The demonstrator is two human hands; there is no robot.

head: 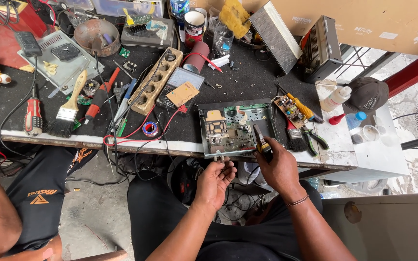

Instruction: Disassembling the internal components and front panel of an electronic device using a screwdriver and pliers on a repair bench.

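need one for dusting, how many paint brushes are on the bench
2: a wooden-handled brush left of centre, and a dark brush right of the open metal chassis. Clutter may hide more.

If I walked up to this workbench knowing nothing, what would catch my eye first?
Probably the opened metal chassis at the bench's near edge, its circuit board exposed. The right hand holds a yellow-handled tool over it, while the left hand touches the connectors at its front rim. Farther left lie a paintbrush and a red-handled screwdriver.
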